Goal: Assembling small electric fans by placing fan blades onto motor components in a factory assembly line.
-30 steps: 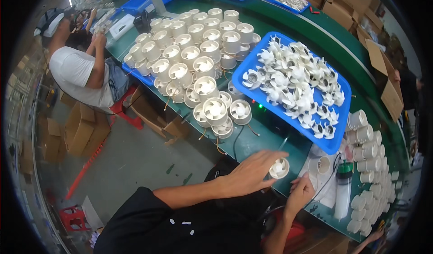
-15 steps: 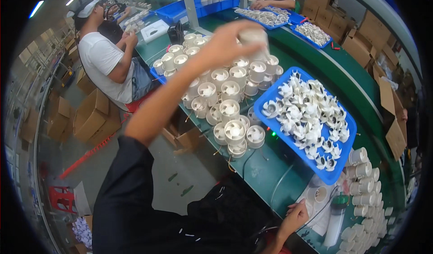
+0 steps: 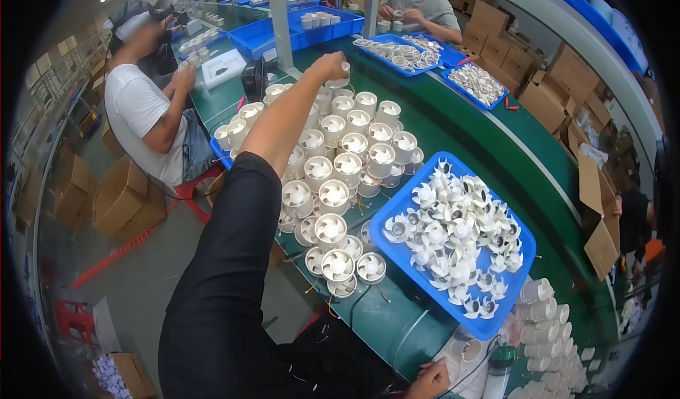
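At the far end of the stacked fans, my left hand (image 3: 328,68) is closed around a white round fan housing (image 3: 345,71), its arm stretched over the pile. Most of that housing's side is hidden by the hand. Below the hand, many white cylindrical fans (image 3: 347,166) with bladed faces stand stacked on the green bench. My right hand (image 3: 431,381) rests low at the bench's near edge, fingers loosely curled, with nothing visible in them. Close to it are a white cup-shaped housing (image 3: 465,349) and a green-topped clear bottle (image 3: 501,360).
A blue tray (image 3: 386,246) of loose white fan impellers lies right of the stacks. Empty-looking white housings (image 3: 542,314) are piled at the lower right. Farther off are blue trays of white rings (image 3: 407,57) and small parts (image 3: 478,83). A metal post (image 3: 278,30) rises behind. Co-workers sit at the bench.
My left hand has moved away and to the left with the housing, lowering toward the far stacks. My view has shifted, so the bench items sit lower and farther left. The right hand stays at the edge.
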`<state>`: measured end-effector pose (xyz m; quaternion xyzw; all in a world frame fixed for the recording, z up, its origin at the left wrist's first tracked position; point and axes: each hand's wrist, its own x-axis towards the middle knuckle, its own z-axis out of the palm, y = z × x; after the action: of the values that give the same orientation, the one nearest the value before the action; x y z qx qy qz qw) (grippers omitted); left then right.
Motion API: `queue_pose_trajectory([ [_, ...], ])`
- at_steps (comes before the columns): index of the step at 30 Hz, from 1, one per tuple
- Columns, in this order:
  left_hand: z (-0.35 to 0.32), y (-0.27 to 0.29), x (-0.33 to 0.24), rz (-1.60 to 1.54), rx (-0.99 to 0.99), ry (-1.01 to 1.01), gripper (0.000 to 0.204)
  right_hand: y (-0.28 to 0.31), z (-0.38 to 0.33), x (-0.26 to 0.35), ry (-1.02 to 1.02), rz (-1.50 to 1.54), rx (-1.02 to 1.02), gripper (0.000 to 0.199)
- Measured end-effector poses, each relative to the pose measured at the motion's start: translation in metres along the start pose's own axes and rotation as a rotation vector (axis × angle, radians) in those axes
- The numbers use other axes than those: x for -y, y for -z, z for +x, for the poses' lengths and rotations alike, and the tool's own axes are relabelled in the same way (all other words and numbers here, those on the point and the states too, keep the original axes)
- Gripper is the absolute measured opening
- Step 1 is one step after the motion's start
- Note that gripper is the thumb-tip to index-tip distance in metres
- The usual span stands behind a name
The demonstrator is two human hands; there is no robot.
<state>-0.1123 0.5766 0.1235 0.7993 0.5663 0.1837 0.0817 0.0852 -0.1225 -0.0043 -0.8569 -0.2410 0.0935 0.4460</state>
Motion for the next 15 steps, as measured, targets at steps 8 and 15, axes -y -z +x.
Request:
queue_pose_trajectory([
  [8, 0.011, -0.018, 0.002, 0.15, 0.32, 0.005, 0.07, 0.0, 0.003, 0.003, 0.028, 0.032, -0.008, 0.045],
  [15, -0.007, -0.003, 0.015, 0.08, 0.204, -0.034, 0.047, -0.002, 0.001, 0.006, 0.044, 0.05, -0.001, 0.044],
])
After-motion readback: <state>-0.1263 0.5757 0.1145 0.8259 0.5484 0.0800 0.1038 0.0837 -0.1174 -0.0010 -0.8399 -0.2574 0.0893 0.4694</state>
